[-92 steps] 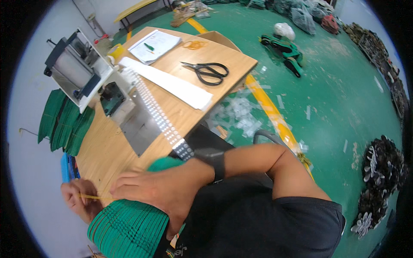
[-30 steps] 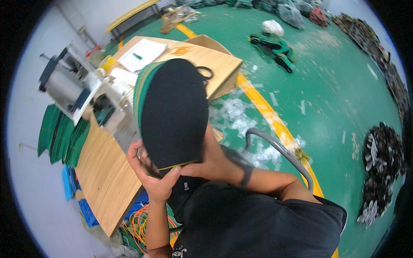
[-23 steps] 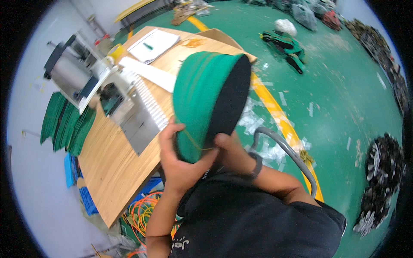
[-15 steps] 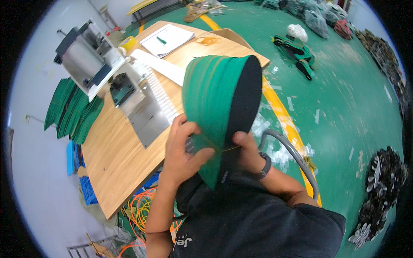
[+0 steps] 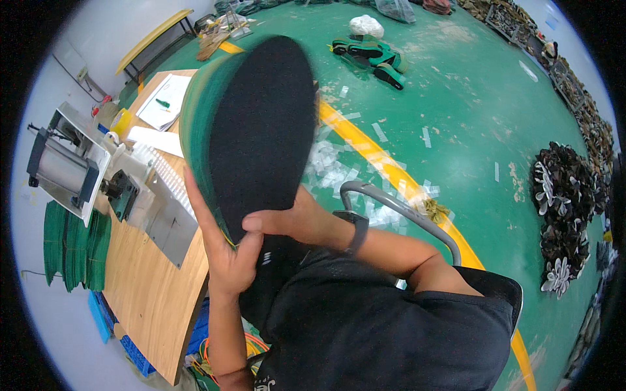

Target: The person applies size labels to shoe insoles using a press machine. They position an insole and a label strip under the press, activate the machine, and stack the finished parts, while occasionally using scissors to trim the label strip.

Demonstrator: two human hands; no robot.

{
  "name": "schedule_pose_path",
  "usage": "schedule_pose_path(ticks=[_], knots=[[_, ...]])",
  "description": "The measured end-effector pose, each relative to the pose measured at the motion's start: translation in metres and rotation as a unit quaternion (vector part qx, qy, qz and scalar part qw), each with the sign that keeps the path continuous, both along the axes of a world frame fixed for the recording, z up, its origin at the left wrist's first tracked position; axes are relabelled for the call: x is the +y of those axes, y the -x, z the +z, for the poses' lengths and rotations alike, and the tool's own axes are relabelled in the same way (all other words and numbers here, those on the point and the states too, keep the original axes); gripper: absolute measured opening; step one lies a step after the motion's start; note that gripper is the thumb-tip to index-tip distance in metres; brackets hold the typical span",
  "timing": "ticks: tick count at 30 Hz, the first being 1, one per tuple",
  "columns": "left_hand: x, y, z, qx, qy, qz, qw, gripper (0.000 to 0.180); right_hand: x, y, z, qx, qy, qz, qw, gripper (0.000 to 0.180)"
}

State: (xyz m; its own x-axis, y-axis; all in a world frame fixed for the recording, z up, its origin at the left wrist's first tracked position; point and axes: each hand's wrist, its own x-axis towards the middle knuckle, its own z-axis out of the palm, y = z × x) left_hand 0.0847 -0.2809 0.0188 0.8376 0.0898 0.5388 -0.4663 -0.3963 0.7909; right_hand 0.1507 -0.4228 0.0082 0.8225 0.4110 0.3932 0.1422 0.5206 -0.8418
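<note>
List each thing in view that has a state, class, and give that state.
Insole stack: held up, black face showing
Left hand: gripping the stack's lower end
Right hand: gripping, thumb on the black face
Paper pad: flat on the table
Green item: lying on the pad
Wristband: worn

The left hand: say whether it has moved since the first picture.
Yes, rightward: the left hand was by the left edge of the wooden table and is now at its right edge.
</note>
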Motion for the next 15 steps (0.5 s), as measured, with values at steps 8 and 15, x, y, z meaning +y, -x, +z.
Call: schedule_pose_path(ticks=[8,15], knots=[[0.006,-0.004,0.027,0.031,-0.14,-0.058,0.988,0.045,-0.08,-0.031,0.003,0.274,-0.132,-0.109,0.946,0.039],[0.139,0.117,-0.012,0.042,-0.04,0.235,0.97,0.032,-0.088,-0.131,-0.067,0.274,-0.091,-0.294,0.911,0.031]])
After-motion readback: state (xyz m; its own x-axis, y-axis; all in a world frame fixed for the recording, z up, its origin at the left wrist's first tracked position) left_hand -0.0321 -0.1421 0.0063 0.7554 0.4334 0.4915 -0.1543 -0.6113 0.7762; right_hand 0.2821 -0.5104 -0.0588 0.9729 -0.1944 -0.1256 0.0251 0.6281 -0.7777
